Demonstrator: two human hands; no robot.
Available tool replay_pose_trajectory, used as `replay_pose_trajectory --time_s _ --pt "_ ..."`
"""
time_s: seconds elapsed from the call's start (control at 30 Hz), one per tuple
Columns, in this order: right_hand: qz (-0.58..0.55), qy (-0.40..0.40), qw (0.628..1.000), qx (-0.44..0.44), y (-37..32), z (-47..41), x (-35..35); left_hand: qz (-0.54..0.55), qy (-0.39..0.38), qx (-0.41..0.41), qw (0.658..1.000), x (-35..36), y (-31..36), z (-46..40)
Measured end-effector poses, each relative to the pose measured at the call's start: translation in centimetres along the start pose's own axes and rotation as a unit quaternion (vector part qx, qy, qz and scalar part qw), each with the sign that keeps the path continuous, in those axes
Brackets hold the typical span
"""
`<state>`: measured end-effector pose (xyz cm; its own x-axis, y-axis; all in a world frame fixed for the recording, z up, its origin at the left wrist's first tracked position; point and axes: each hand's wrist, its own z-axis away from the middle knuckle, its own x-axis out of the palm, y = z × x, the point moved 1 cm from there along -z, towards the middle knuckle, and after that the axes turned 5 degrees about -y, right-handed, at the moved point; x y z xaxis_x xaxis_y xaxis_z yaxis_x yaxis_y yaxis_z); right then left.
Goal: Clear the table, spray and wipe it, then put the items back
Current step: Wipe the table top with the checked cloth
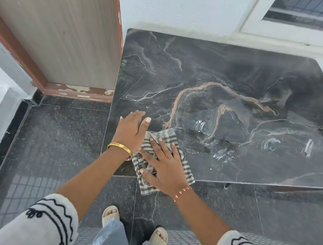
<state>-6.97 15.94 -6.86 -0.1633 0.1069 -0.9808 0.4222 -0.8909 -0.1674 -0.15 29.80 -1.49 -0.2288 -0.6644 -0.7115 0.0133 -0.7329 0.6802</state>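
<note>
A dark marble table (pixel 236 81) with tan and white veins fills the upper right of the head view, its top bare of objects. White wet streaks (pixel 223 152) show on its near part. A folded black-and-white striped cloth (pixel 186 165) lies over the table's near left corner and hangs past the front edge. My right hand (pixel 162 164) presses flat on the cloth with fingers spread. My left hand (pixel 132 128) rests flat on the table's left edge beside the cloth, holding nothing, its thumb next to the cloth's top corner.
A wooden door (pixel 56 22) with a chipped red-brown frame stands open right beside the table's left side. A white wall and a window (pixel 319 13) are behind the table. The floor (pixel 59 138) is dark polished granite; my sandalled feet (pixel 134 225) stand just before the table.
</note>
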Motion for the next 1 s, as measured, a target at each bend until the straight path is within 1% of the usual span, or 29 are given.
replay_pose_trajectory --time_s 0.2,0.3,0.4,0.67,0.8,1.0 --pt "-0.052 -0.021 0.998 0.002 0.2 -0.9 -0.8 -0.003 0.018 -0.001 1.000 1.8 1.8 0.6" --pt "-0.054 -0.035 0.998 0.008 0.6 -1.7 -1.0 -0.003 0.022 -0.005 1.000 2.1 2.1 0.4" --pt "-0.052 -0.028 0.998 0.008 1.4 -3.5 -1.0 -0.003 0.029 -0.017 0.999 2.2 2.0 -0.4" --pt "-0.044 -0.020 0.998 0.034 4.4 -8.8 -1.9 -0.018 0.030 -0.028 0.999 2.4 1.0 -4.1" --pt "-0.045 -0.019 0.997 0.051 6.2 -11.6 -2.5 -0.016 0.059 -0.021 0.998 2.6 0.3 -6.3" --pt "-0.049 -0.002 0.995 0.088 9.5 -15.8 -3.5 -0.047 0.062 -0.008 0.997 2.8 -0.2 -10.5"
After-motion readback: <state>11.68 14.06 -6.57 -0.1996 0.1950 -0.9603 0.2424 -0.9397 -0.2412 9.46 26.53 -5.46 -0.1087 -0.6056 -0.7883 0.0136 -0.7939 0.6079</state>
